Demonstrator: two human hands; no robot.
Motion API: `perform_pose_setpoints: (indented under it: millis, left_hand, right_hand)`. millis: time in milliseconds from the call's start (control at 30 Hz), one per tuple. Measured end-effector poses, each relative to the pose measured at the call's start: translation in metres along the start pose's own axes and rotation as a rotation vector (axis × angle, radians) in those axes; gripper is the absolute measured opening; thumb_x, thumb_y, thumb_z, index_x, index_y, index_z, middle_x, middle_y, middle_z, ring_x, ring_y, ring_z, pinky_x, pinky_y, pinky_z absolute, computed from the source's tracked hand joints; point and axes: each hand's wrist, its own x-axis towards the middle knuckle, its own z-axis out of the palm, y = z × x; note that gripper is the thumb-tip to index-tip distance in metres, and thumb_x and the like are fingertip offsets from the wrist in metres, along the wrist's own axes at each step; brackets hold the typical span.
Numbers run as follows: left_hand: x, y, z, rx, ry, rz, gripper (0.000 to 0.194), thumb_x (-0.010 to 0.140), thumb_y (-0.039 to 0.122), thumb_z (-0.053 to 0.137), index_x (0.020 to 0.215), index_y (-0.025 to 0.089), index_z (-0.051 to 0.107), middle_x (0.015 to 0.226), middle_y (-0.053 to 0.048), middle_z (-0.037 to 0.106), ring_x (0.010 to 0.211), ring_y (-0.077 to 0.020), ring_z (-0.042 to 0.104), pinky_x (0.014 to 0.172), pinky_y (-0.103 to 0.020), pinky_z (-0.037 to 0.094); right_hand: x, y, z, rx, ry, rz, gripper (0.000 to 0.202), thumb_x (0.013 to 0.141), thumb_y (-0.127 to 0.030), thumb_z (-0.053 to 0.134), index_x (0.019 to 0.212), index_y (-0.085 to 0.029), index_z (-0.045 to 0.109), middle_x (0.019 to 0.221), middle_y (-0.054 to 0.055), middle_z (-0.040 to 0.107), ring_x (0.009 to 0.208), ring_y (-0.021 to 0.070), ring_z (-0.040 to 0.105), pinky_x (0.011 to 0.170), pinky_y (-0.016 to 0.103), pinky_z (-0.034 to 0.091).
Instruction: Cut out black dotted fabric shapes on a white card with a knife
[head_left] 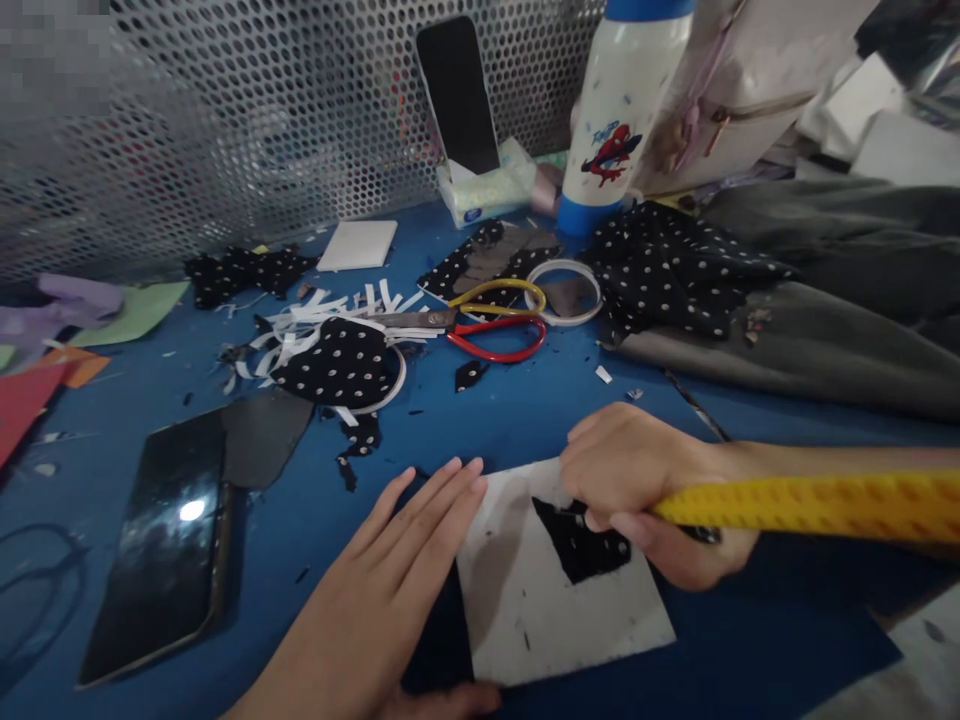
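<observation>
Left hand [397, 570], flat, grasping nothing, beside pale board [510, 620]; right hand [645, 480], curled, contents hidden; dotted black scrap [585, 545], probably light, limp, best pinched cornerwise

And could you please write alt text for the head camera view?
A person's left hand rests along the edge of a square white board, while the right hand, holding a long yellow textured object, partly covers a black dotted fabric piece on it. Beyond, red-and-yellow-handled metal scissors lie among scraps on a blue tabletop.
</observation>
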Motion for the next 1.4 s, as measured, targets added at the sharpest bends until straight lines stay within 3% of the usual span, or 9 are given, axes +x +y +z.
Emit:
perform_pose_setpoints:
  millis: [100, 167, 267, 333, 533, 700, 900, 1167, 1400]
  left_hand:
    - [0.000, -0.002, 0.000, -0.064, -0.005, 0.022, 0.118, 0.070, 0.045, 0.078, 0.157, 0.017, 0.003, 0.158, -0.013, 0.031, 0.143, -0.0328, 0.035, 0.119, -0.052, 0.027]
    - [0.000, -0.002, -0.001, -0.087, -0.025, 0.006, 0.120, 0.070, 0.044, 0.078, 0.157, 0.018, 0.000, 0.159, -0.013, 0.029, 0.144, -0.0338, 0.034, 0.119, -0.054, 0.026]
    - [0.000, -0.001, -0.002, -0.088, -0.027, -0.036, 0.123, 0.069, 0.045, 0.081, 0.157, 0.021, -0.002, 0.160, -0.012, 0.027, 0.145, -0.0332, 0.031, 0.121, -0.053, 0.025]
    - [0.000, 0.001, -0.003, -0.088, -0.017, -0.037, 0.124, 0.069, 0.046, 0.082, 0.157, 0.021, -0.003, 0.160, -0.011, 0.027, 0.146, -0.0334, 0.030, 0.120, -0.053, 0.026]
    - [0.000, 0.001, -0.004, -0.078, -0.011, -0.016, 0.126, 0.070, 0.046, 0.082, 0.157, 0.021, -0.007, 0.160, -0.011, 0.027, 0.146, -0.0338, 0.030, 0.120, -0.054, 0.027]
    - [-0.001, 0.000, -0.003, -0.077, -0.008, -0.013, 0.126, 0.069, 0.049, 0.083, 0.157, 0.020, -0.003, 0.160, -0.012, 0.026, 0.146, -0.0325, 0.029, 0.120, -0.054, 0.025]
    - [-0.002, -0.001, 0.000, -0.100, -0.009, -0.006, 0.128, 0.069, 0.053, 0.081, 0.157, 0.020, -0.006, 0.160, -0.013, 0.027, 0.145, -0.0341, 0.030, 0.120, -0.055, 0.023]
    - [0.001, -0.003, 0.001, -0.136, 0.013, 0.018, 0.127, 0.067, 0.048, 0.083, 0.157, 0.019, -0.002, 0.159, -0.014, 0.029, 0.144, -0.0344, 0.033, 0.120, -0.055, 0.025]
    - [-0.001, 0.001, -0.003, -0.094, -0.005, -0.022, 0.129, 0.066, 0.044, 0.085, 0.157, 0.020, -0.004, 0.160, -0.011, 0.028, 0.146, -0.0325, 0.029, 0.121, -0.053, 0.025]
  right_hand:
    - [-0.001, 0.002, -0.007, 0.142, 0.040, 0.201, 0.033, 0.096, -0.033, 0.046, 0.067, -0.018, 0.048, 0.063, -0.003, 0.044, 0.056, 0.0094, 0.042, 0.054, 0.025, 0.032]
    - [-0.001, 0.004, -0.011, 0.283, 0.154, 0.317, 0.036, 0.097, -0.037, 0.048, 0.070, -0.015, 0.056, 0.067, -0.002, 0.048, 0.055, 0.0085, 0.044, 0.050, 0.023, 0.033]
    - [-0.001, 0.009, -0.014, 0.450, 0.377, 0.348, 0.038, 0.095, -0.041, 0.051, 0.069, -0.015, 0.058, 0.061, -0.004, 0.043, 0.048, 0.0072, 0.037, 0.041, 0.021, 0.026]
    - [0.000, 0.010, -0.013, 0.454, 0.415, 0.357, 0.038, 0.094, -0.043, 0.053, 0.069, -0.015, 0.059, 0.059, -0.004, 0.043, 0.047, 0.0075, 0.038, 0.040, 0.021, 0.026]
    - [-0.001, 0.001, -0.013, 0.263, 0.150, 0.359, 0.033, 0.093, -0.041, 0.056, 0.075, -0.014, 0.061, 0.062, -0.003, 0.049, 0.052, 0.0074, 0.045, 0.048, 0.020, 0.032]
    - [-0.001, -0.001, -0.016, 0.147, 0.062, 0.368, 0.032, 0.096, -0.038, 0.052, 0.074, -0.015, 0.058, 0.066, -0.003, 0.050, 0.060, 0.0082, 0.047, 0.056, 0.022, 0.034]
    - [-0.001, 0.001, -0.014, 0.103, 0.025, 0.367, 0.035, 0.098, -0.039, 0.047, 0.071, -0.017, 0.051, 0.064, -0.003, 0.045, 0.058, 0.0088, 0.043, 0.053, 0.023, 0.031]
    - [0.002, -0.003, -0.002, -0.060, -0.025, 0.101, 0.030, 0.094, -0.028, 0.044, 0.065, -0.019, 0.046, 0.056, -0.003, 0.044, 0.053, 0.0099, 0.037, 0.059, 0.029, 0.030]
    - [0.000, -0.002, -0.011, 0.192, 0.109, 0.369, 0.032, 0.096, -0.037, 0.052, 0.073, -0.016, 0.056, 0.067, -0.002, 0.049, 0.059, 0.0094, 0.045, 0.053, 0.024, 0.032]
